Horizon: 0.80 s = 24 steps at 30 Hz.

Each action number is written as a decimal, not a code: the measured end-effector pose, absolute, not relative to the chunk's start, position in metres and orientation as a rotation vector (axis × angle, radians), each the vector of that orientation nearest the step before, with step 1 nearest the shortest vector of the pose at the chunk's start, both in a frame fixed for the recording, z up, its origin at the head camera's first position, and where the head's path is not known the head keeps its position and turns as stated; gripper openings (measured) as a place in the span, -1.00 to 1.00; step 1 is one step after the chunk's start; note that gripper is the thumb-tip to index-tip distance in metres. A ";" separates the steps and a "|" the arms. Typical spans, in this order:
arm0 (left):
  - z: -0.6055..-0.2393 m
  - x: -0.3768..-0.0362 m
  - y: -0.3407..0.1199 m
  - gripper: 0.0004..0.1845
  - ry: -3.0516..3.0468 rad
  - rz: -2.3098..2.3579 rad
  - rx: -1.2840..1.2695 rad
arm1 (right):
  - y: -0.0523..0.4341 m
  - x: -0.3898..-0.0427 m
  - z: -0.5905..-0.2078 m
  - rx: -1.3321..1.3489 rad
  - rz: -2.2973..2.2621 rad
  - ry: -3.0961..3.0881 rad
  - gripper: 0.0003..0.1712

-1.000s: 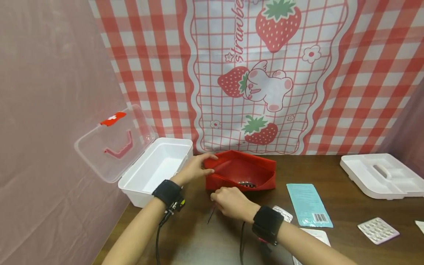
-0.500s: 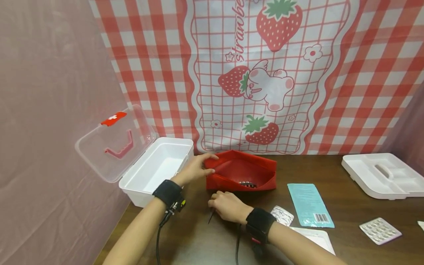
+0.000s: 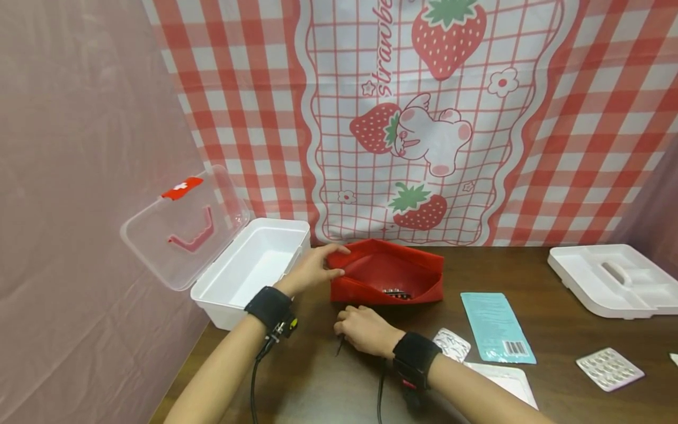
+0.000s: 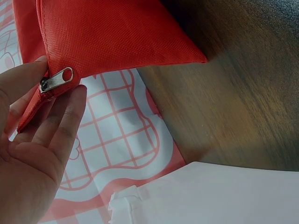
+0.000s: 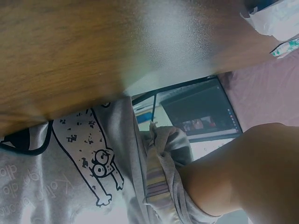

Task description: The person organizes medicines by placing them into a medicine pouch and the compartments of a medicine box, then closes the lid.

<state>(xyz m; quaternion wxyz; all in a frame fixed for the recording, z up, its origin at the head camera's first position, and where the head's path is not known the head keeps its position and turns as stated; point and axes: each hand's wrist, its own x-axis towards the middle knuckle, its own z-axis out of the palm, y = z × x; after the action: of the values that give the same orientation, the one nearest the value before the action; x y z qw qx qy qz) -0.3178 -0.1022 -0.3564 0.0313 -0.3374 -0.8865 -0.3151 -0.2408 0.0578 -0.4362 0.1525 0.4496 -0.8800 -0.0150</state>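
Note:
A red zip pouch [image 3: 389, 277] stands with its mouth spread wide. Inside lie some small silvery items [image 3: 396, 293]. At the pouch's left end my left hand [image 3: 312, 271] holds the corner between thumb and fingers; the left wrist view shows the metal zipper pull [image 4: 57, 80] there. Just in front of the pouch, low over the table, is my right hand [image 3: 365, 330], its fingers curled. A thin dark rod [image 3: 340, 346] sticks out below those fingers; its upper part is hidden, and I cannot tell its kind. The right wrist view does not show the hand.
Left stands a white box [image 3: 246, 265] with its clear lid [image 3: 185, 235] raised. To the right lie a teal packet [image 3: 498, 327], a foil blister pack [image 3: 452, 344], a white tray-like item [image 3: 511, 383], another blister pack [image 3: 610, 369] and a white compartment tray [image 3: 614, 280].
My right hand has shifted slightly left and down in front of the pouch, with the thin rod moving along under it. The left hand keeps its hold on the pouch.

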 end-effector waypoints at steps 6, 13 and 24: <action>-0.357 -0.318 -0.102 -0.57 -2.728 -0.980 -1.043 | 0.058 -0.240 -0.437 1.276 -0.058 -2.517 -0.90; -0.358 -0.319 -0.103 -0.57 -2.711 -0.978 -1.061 | 0.058 -0.242 -0.441 1.261 -0.085 -2.516 -0.88; -0.359 -0.318 -0.103 -0.57 -2.706 -0.999 -1.065 | 0.060 -0.240 -0.438 1.275 -0.046 -2.488 -0.84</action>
<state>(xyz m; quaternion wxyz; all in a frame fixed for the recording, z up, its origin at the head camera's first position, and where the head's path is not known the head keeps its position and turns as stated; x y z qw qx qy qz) -0.3181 -0.1029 -0.3586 0.0335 -0.3462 -0.8796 -0.3246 -0.2396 0.0596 -0.4379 0.1717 0.4491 -0.8767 -0.0160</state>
